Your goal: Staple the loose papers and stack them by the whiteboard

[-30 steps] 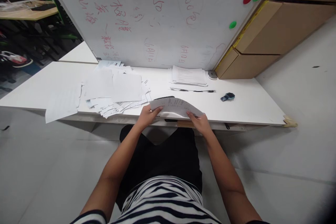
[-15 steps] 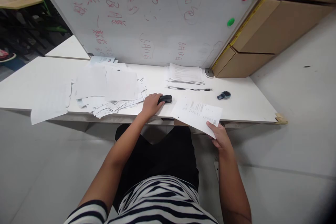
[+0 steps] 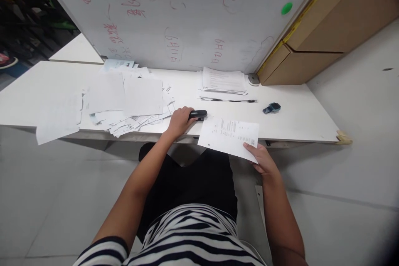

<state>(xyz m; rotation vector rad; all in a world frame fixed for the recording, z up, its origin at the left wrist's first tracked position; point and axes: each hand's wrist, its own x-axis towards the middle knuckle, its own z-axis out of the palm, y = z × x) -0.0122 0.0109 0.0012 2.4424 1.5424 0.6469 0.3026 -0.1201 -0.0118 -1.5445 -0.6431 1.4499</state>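
Observation:
My left hand (image 3: 178,119) rests on the white table (image 3: 296,122), its fingers closed round the near end of a black stapler (image 3: 197,114). My right hand (image 3: 261,160) pinches the near right corner of a printed paper sheet (image 3: 230,136) and holds it just above the table's front edge. A messy spread of loose papers (image 3: 127,102) lies to the left of the stapler.
A neat paper stack (image 3: 222,80) sits by the whiteboard (image 3: 174,12), a dark pen (image 3: 229,100) in front of it. A small dark blue object (image 3: 272,108) lies to the right. Cardboard boxes (image 3: 324,37) stand at the back right. A single sheet (image 3: 57,118) overhangs the table's left front edge.
My left hand let go of the sheet and moved onto the stapler. My right hand carried the sheet to the right and now holds it alone.

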